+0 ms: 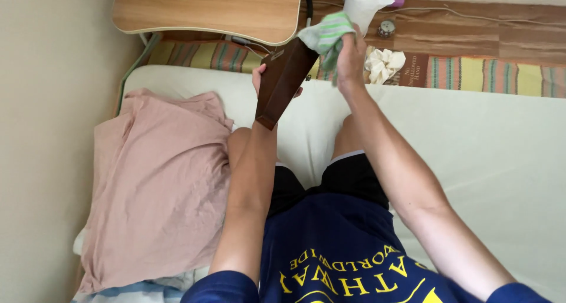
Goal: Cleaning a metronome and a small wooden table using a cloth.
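The person sat on a white mattress [471, 138], legs stretched out, and held a dark brown, tapered wooden box [283, 82] tilted up in front of them, above the knees. The left hand [260, 79] was closed around the box's far left edge; most of its fingers were hidden behind the wood. The right hand [349, 54] was bunched tight on a green-and-white striped cloth [325, 35], pressing it against the box's upper end.

A pink pillow [156, 179] lay at the left, against the wall. Beyond the mattress stood a light wooden tabletop [206, 9], a white paper roll [362, 2], a crumpled white tissue [384, 62] and a small round metal clock [386, 28] on the brown floor.

The box seemed to be gripped along one edge only, so a firm push from the cloth could probably twist it out of the left hand and drop it on the legs. A wide sweep of the right hand might also knock the paper roll just beyond it.
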